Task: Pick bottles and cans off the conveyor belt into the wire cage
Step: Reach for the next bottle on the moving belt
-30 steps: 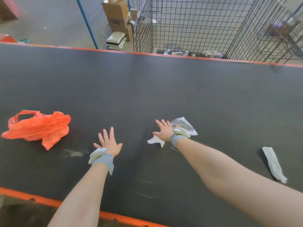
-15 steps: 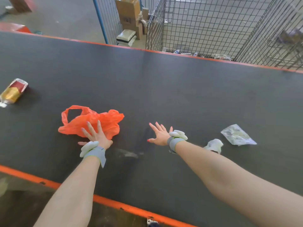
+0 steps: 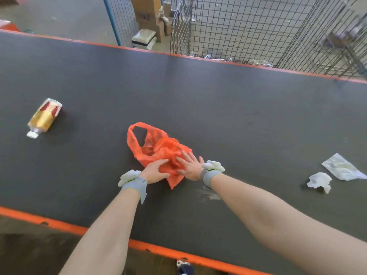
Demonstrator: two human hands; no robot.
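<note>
- Now both our hands lie on the orange plastic bag: left hand and right hand press it with flat fingers, clasping nothing.
- The bottle lies on its side on the conveyor belt, well to the left of the hands.
- We judge the bag needs only a quick feel for hidden cans.
- Next, the left hand should take the bottle around its middle and send it into the wire cage.
</note>
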